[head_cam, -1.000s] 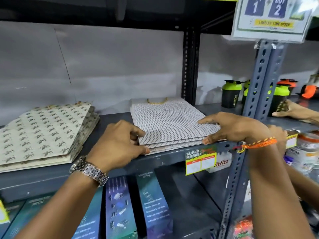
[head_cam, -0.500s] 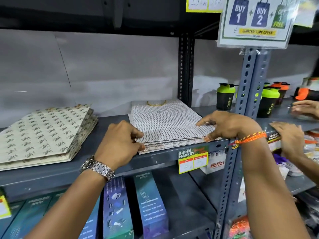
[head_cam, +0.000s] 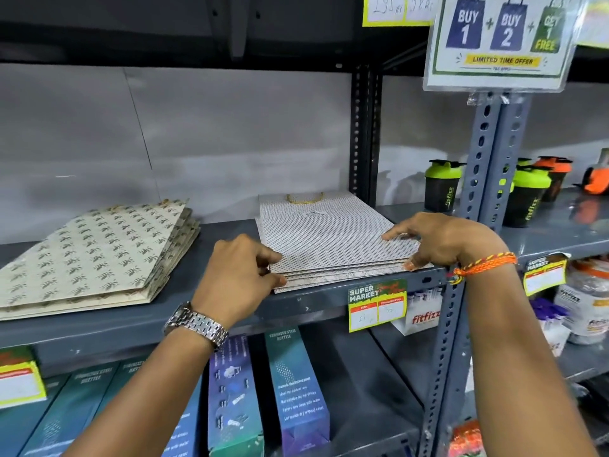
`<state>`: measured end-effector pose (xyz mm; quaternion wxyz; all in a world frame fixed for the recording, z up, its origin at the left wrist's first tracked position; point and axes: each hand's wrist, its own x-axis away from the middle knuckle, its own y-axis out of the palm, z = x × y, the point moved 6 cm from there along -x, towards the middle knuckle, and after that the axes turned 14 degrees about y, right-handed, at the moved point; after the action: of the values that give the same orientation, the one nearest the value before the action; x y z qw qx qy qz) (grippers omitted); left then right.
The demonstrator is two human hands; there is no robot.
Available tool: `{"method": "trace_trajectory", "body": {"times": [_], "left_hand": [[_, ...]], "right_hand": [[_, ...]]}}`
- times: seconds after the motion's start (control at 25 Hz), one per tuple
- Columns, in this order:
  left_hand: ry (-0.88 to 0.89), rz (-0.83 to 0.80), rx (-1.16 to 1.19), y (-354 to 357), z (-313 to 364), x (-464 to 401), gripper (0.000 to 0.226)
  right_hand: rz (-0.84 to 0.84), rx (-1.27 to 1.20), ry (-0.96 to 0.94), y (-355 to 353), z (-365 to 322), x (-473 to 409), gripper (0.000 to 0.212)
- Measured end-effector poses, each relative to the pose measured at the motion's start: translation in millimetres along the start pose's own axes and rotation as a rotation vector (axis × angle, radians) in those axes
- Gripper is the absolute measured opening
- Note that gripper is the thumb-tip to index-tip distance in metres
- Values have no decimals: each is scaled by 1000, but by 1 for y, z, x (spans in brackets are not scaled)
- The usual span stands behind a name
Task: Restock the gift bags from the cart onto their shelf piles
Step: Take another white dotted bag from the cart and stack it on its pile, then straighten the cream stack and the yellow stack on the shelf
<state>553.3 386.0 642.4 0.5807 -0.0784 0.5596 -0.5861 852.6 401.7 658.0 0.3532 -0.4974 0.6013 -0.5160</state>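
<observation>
A flat pile of white dotted gift bags (head_cam: 329, 239) with a yellow cord handle lies on the grey shelf (head_cam: 214, 311), its front edge at the shelf lip. My left hand (head_cam: 240, 275) pinches the pile's front left corner, fingers curled over the edges. My right hand (head_cam: 441, 239) rests on the front right corner, fingertips on top and thumb against the front edge. A second pile of cream gift bags with a leaf print (head_cam: 95, 255) lies further left on the same shelf. The cart is out of view.
A grey perforated upright (head_cam: 487, 153) stands just right of the dotted pile, with an offer sign (head_cam: 497, 37) on it. Green and orange shaker bottles (head_cam: 441, 186) stand on the adjoining shelf. Boxed steel bottles (head_cam: 293, 390) fill the shelf below. A price tag (head_cam: 377, 305) hangs at the lip.
Both hands stay on the dotted pile's front corners, which sits slightly squarer. Another person's hands, seen at the right before, are gone from view. The camera has tilted up a little.
</observation>
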Motion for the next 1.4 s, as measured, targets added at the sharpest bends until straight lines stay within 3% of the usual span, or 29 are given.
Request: {"method": "trace_trajectory", "body": {"times": [0.08, 0.16, 0.28, 0.36, 0.48, 0.6, 0.68, 0.88, 1.4], "left_hand": [[2, -7, 41, -6, -4, 8, 51], [4, 54, 61, -29, -21, 28, 57], [-62, 208, 2, -95, -70, 71, 46], [-127, 312, -56, -147, -108, 102, 45], [-230, 303, -234, -213, -168, 137, 63], [-323, 91, -91, -222, -215, 147, 67], [-301, 48, 1, -216, -230, 144, 59], [-225, 44, -12, -206, -243, 135, 37], [-325, 179, 282, -198, -254, 147, 36]], "right_hand": [[60, -1, 7, -7, -8, 14, 86], [228, 2, -73, -14, -35, 36, 89], [398, -219, -341, -3, -109, 86, 73], [335, -470, -525, 18, -159, 111, 56], [220, -512, -636, 61, -237, 125, 50], [164, -505, -614, 95, -288, 122, 54], [170, -536, -559, 109, -301, 116, 47], [293, -603, -440, 118, -306, 118, 25], [231, -601, -369, 116, -300, 112, 25]]}}
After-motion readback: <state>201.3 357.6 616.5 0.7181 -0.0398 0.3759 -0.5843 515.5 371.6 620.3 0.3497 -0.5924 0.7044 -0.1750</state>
